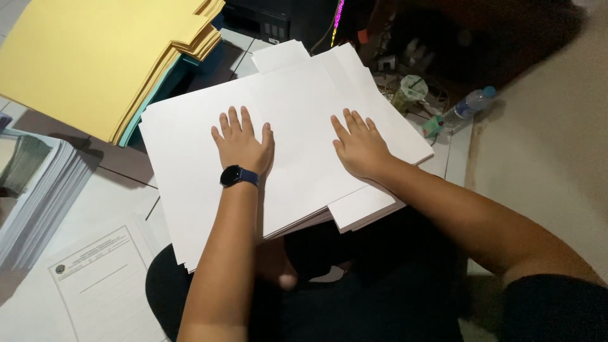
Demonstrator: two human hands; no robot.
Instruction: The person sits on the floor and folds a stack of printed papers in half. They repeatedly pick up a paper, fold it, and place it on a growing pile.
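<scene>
You had both palms flat on the white paper stack (297, 145) across your lap — left hand (242, 147) and right hand (360, 149), fingers spread, gripping nothing. It looked like squaring-up; next called for aligning those loose edges near the right.

Two hands are showing, the left hand (240, 147) and the right hand (360, 149), with one watch (235, 176) on the left wrist. Four paper piles are lying about: one white stack (297, 171), one yellow stack (95, 57), one side stack (38, 190), one printed-form stack (101, 285). One bottle (467, 106) is lying nearby.
</scene>
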